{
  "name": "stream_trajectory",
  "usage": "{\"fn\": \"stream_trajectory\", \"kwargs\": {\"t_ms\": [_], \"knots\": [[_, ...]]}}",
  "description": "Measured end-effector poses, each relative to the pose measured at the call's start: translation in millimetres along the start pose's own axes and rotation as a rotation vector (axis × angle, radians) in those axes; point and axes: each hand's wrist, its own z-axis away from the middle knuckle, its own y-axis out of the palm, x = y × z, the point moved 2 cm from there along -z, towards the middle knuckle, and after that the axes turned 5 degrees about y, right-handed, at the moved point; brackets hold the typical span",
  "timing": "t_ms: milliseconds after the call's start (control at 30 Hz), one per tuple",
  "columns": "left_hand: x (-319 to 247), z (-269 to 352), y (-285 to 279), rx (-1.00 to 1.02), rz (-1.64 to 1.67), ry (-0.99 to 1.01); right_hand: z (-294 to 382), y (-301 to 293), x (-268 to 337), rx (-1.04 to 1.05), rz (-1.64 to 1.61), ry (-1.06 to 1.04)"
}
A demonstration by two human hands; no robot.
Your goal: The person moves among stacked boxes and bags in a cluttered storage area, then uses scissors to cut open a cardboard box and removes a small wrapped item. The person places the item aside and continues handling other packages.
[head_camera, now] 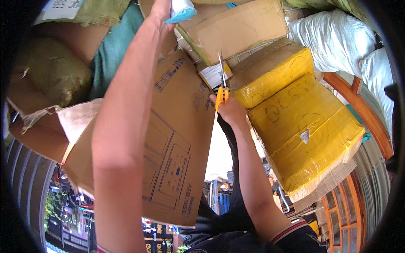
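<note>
My right hand (232,109) holds a pair of scissors with orange handles (222,96), blades pointing away from me and a little apart. At the top, my left hand (161,14) is closed around a white and light-blue package (183,12), partly cut off by the picture's edge. Below my left forearm stands a large printed cardboard box (180,126). A box wrapped in yellow tape (303,126) lies beside my right hand. Just beyond the scissors is a small box with a white label (211,76).
A plain cardboard box (237,28) lies ahead. White woven sacks (329,38) are piled at the upper right, and a green sack (57,72) sits at the left. An open box flap (79,117) sticks out at the left. Wooden frames (356,202) stand at the lower right.
</note>
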Motion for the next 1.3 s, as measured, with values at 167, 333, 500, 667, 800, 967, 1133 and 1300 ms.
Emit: {"fn": "stream_trajectory", "kwargs": {"t_ms": [167,333,500,667,800,967,1133,1300], "knots": [[-18,11,14,-0.068,0.057,-0.114,-10,-45,8,-0.095,0.037,-0.021],[-64,-10,3,0.103,0.024,-0.102,-57,-103,10,-0.226,0.1,-0.018],[-65,-7,6,0.011,-0.105,-0.106,-120,-190,0,-0.517,0.149,0.047],[-74,-2,15,-0.006,-0.114,-0.109,-158,-296,-10,-0.649,0.47,0.167],[-80,1,18,-0.031,-0.161,-0.125,-160,-347,14,-0.533,0.761,0.193],[-85,7,21,-0.018,-0.178,-0.178,-166,-401,47,-0.435,0.939,0.115],[-87,0,9,-0.029,-0.109,-0.124,-154,-459,68,-0.447,1.206,-0.076],[-136,-32,-42,-0.202,0.091,0.026,-148,-472,57,-0.579,1.204,-0.113]]}}
